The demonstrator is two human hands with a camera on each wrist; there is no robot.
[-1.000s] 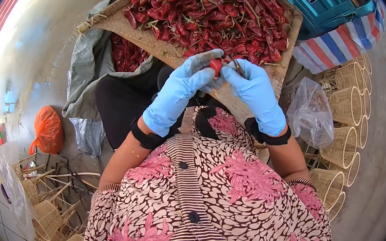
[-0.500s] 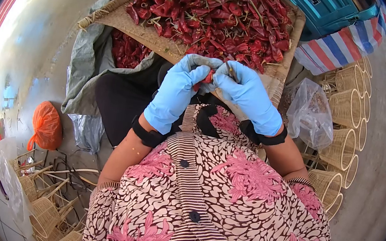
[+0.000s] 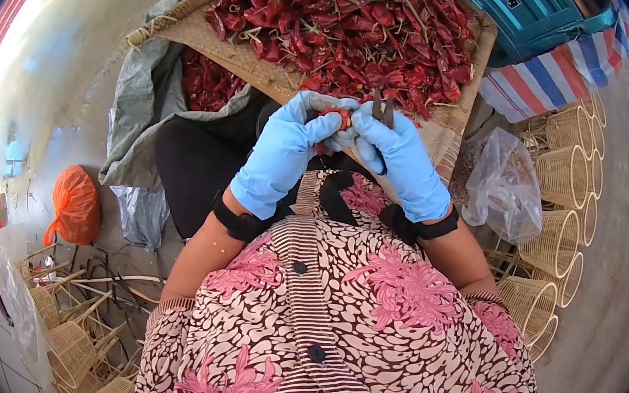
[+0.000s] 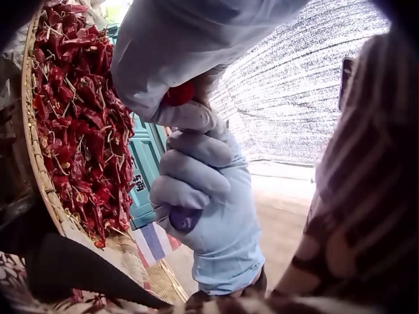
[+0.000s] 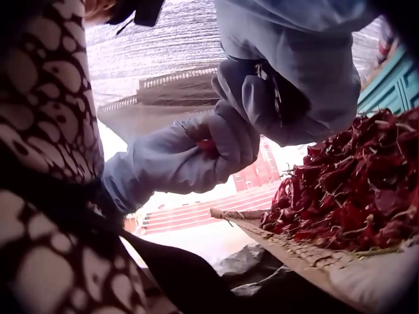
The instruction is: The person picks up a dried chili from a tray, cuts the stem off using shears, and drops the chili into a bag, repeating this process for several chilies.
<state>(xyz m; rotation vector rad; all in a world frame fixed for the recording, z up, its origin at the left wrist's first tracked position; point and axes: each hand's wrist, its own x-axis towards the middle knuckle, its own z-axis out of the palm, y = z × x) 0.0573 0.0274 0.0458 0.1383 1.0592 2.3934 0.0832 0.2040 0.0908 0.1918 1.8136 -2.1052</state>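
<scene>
Both hands wear light blue gloves and meet in front of the chest, by the near edge of a woven tray. My left hand [image 3: 285, 150] pinches a red dried chili pepper [image 3: 334, 115], whose yellowish end faces the other hand; a bit of its red [image 4: 180, 93] peeks out between thumb and fingers in the left wrist view. My right hand [image 3: 401, 160] grips a dark two-tipped hand tool [image 3: 387, 113], its tips pointing up past the fingers. In the left wrist view a purple handle end [image 4: 184, 219] sticks out under that fist. Right fingertips are right at the chili.
Dried red chilies [image 3: 351, 28] heap on the woven tray [image 3: 193, 34]. A grey-green sack [image 3: 139, 124] with more chilies lies open at left. A clear plastic bag [image 3: 506, 185] and stacked wicker baskets [image 3: 557, 238] stand at right, a teal crate [image 3: 540, 24] behind. An orange bag [image 3: 76, 206] sits at left.
The hands came together around the chili. The tool now stands more upright, with two tips showing apart above the right fingers. The right hand has turned slightly; the left still holds the chili.
</scene>
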